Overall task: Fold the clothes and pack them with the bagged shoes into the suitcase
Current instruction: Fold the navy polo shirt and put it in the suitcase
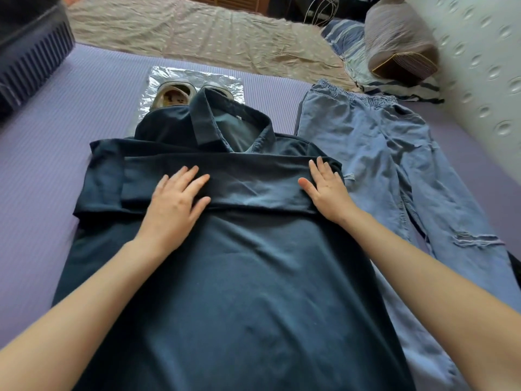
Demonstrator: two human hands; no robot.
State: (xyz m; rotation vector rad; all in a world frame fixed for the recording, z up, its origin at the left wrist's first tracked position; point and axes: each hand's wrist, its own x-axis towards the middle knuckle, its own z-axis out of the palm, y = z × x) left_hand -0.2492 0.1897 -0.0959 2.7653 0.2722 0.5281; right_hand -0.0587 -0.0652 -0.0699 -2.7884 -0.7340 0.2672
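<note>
The purple ribbed mattress cover [50, 170] filled most of the view. On it lay the dark navy cotton polo shirt [239, 292], its long axis running straight away from the person, with the hem nearest the body and the collar at the far end. Both short sleeves lay turned in across the chest, making one flat band from side to side.

The pale blue ripped denim jeans [380, 153] lay unfolded along the shirt's right side, parallel to it. They touched it or slipped a little under its edge, so that side gave little room. The left side was bare cover, open for sliding or turning.

The dark blue ribbed hard-shell suitcase [33, 49] stood at the far left, well apart from the shirt and nearer the left arm. The pair of pale shoes in a clear crinkled plastic bag [194, 77] lay just beyond the collar, which overlapped the bag's near edge.

The left hand [174, 204] rested flat near the middle of the sleeve band, fingers straight and spread. The right hand [327, 190] pressed flat on the band's right end in the same way, and neither hand pinched any cloth. The shirt was probably part folded, so the next fold likely called for both hands to bring the near hem up towards the collar.
</note>
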